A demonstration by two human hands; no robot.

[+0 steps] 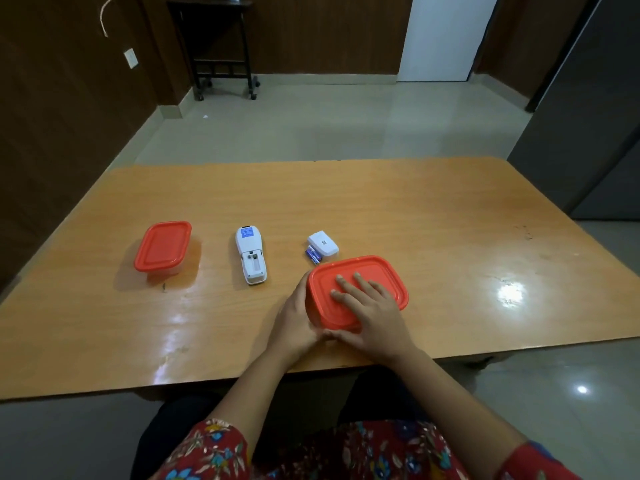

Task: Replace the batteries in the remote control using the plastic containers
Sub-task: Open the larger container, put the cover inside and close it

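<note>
A white remote control point(250, 255) lies face down in the middle of the table, its battery bay open and empty. Its white cover point(322, 243) lies to the right, with blue batteries point(313, 255) beside it. Just in front of them stands a plastic container with an orange lid point(381, 276). My right hand point(367, 310) lies flat on that lid, fingers straight, thumb at the near edge. My left hand point(297, 323) cups the container's left side; its fingers are hidden. A second orange-lidded container point(162, 246) stands closed at the left.
The wooden table point(450, 237) stretches wide to the right and back. A black wheeled stand point(221, 50) is against the far wall across the tiled floor. A dark cabinet point(588, 133) rises at the right.
</note>
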